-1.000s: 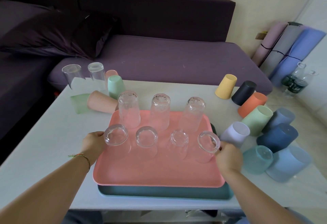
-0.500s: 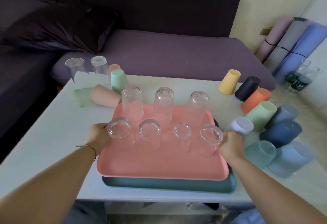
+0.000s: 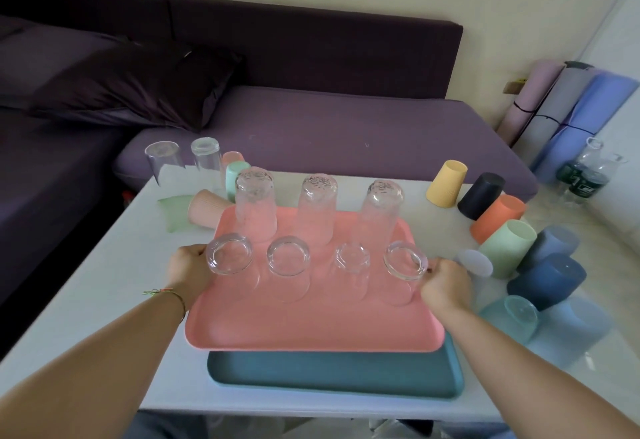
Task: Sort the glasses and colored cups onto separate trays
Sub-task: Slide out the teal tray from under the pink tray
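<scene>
Partly done: seven glasses (image 3: 317,210) stood on the pink tray (image 3: 311,320), left hand (image 3: 188,267) and right hand (image 3: 445,288) gripping its edges; cups (image 3: 505,251) lay unsorted.

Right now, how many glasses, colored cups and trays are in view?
Glasses: 9
Cups: 13
Trays: 2
Total: 24
</scene>
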